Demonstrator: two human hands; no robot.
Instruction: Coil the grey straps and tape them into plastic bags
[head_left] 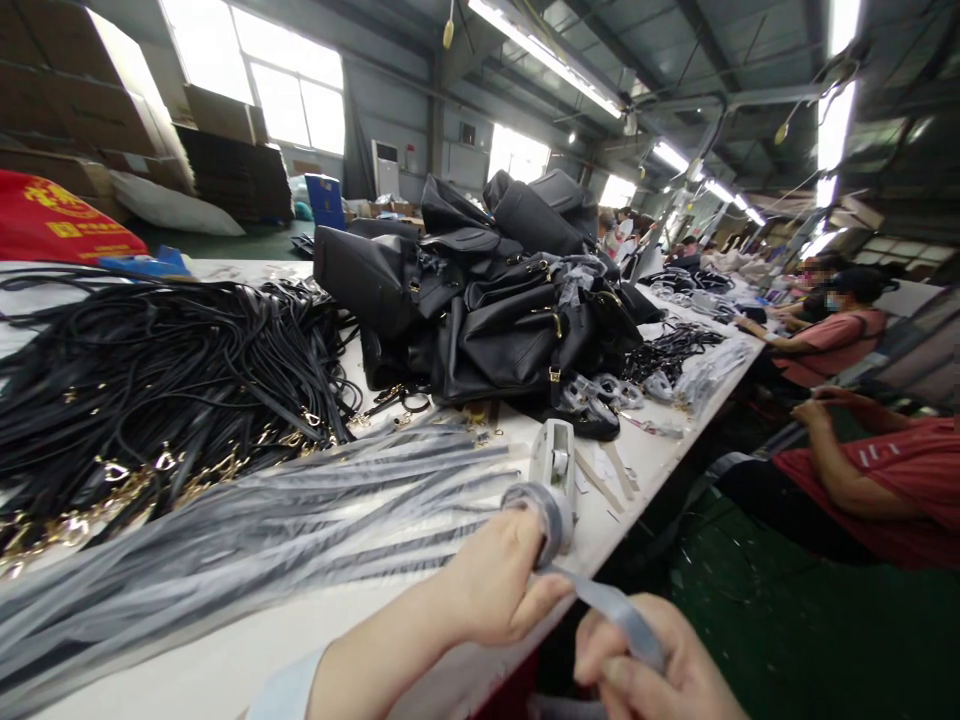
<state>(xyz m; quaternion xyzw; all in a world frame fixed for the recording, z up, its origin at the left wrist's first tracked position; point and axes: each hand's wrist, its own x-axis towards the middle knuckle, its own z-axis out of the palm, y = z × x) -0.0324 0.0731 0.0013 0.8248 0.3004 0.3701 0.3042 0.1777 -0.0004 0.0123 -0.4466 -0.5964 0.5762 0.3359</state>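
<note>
My left hand [495, 580] is closed around a coiled bag strap [553, 520], which looks grey under a clear plastic sleeve. From the coil a length of the same strap runs to my right hand [652, 660], whose bent fingers grip it at the lower right. Just beyond the coil stands a white tape dispenser [553, 445] on the table. Several more plastic-sleeved straps [300, 510] lie stretched across the white table [202, 650], left of my hands. The strap's far end is hidden.
A heap of black bags [502, 330] rises behind the dispenser. Black straps with gold clasps [165, 390] pile up at left. Wrapped coils [600, 392] lie beside the bags. Along the table's right side sit co-workers, the nearest in a red shirt [885, 490].
</note>
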